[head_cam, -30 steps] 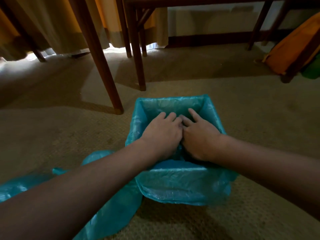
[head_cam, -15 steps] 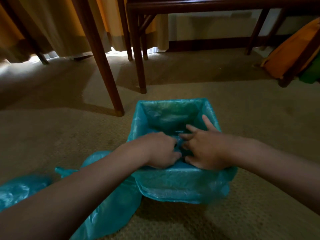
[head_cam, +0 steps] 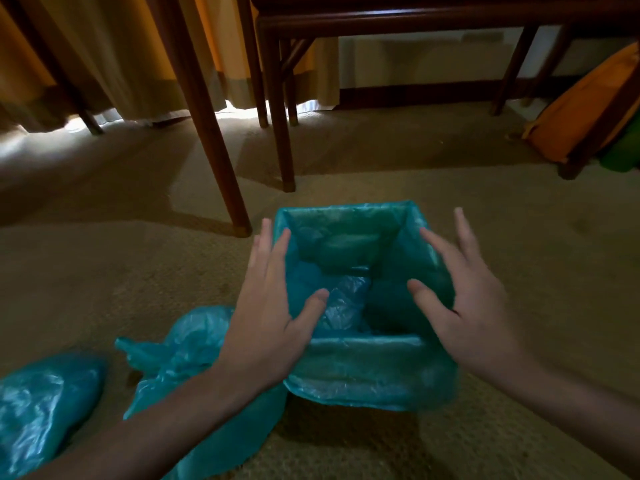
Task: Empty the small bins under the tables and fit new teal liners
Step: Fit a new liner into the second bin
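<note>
A small square bin (head_cam: pixel 367 372) stands on the carpet in front of me, lined with a teal liner (head_cam: pixel 346 247) folded over its rim. My left hand (head_cam: pixel 266 313) hovers over the bin's left rim with fingers straight and spread, holding nothing. My right hand (head_cam: pixel 467 306) is above the right rim, also open with spread fingers. Whether either hand touches the liner I cannot tell. The bin's inside shows only crumpled teal plastic at the bottom.
Two filled teal bags lie on the carpet at the left, one (head_cam: pixel 194 368) beside the bin, another (head_cam: pixel 41 407) at the frame's edge. Dark wooden table legs (head_cam: pixel 211 140) stand behind the bin. An orange cushion (head_cam: pixel 581 109) leans at the far right.
Both hands have come up out of the bin, where they pressed the liner down, and have moved apart to the left and right rims with fingers spread.
</note>
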